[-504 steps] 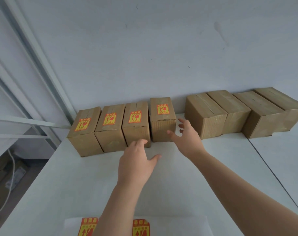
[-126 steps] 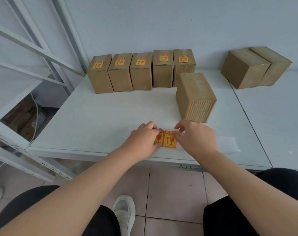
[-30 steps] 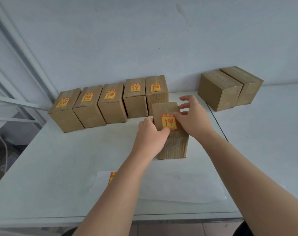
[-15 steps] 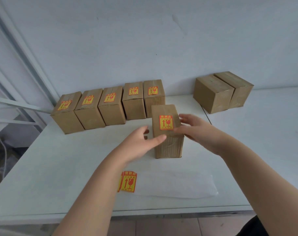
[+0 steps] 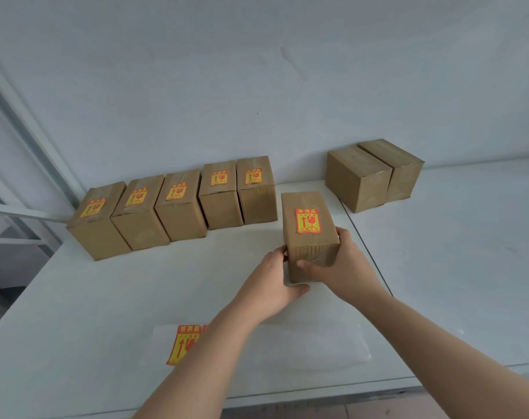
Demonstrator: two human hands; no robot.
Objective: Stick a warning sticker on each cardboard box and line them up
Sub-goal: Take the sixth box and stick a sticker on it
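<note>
The box (image 5: 310, 237) stands just in front of the row's right end, apart from it, with its warning sticker (image 5: 308, 220) on top. My left grip (image 5: 272, 285) clasps its left side and lower front. My right grip (image 5: 344, 267) wraps the right side, thumb across the front. Sticking looks done, so lining up is in hand: I judge the box must go back and left, flush beside the row of stickered boxes (image 5: 178, 213). Two bare boxes (image 5: 356, 179) wait at the right, and spare stickers (image 5: 186, 343) lie on the table (image 5: 91, 313).
</note>
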